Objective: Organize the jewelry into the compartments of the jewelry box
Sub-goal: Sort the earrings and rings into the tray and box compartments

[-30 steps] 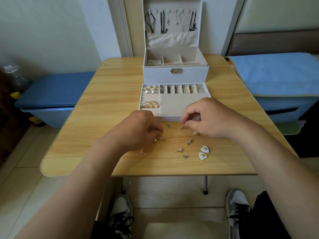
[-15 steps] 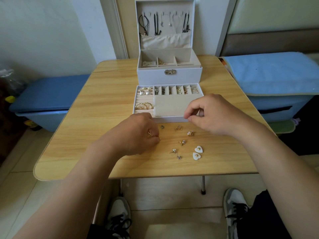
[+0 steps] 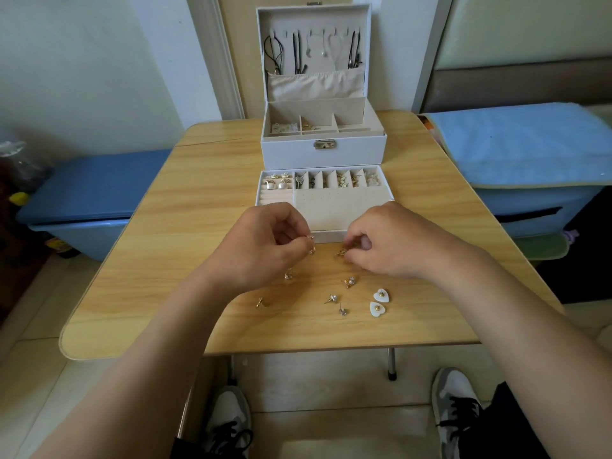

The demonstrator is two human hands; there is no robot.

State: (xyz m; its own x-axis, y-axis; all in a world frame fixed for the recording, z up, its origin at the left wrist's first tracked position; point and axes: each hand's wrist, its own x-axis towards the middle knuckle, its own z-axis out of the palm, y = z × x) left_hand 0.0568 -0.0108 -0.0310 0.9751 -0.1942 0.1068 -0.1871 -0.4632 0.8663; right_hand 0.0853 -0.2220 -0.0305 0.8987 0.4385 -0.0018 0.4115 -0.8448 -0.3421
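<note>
Left hand pinching gold earring; right hand pinching second earring beside tray

Bare worktop lies open left and right of the tray. Loose studs dot the near middle. The left hand and right hand, each pinching an earring, crowd the tray's near rim. Behind it the box with upright lid blocks the far side.

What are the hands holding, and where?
Left hand pinches a gold earring by its top. Right hand pinches a second earring; which part, cannot tell.
</note>
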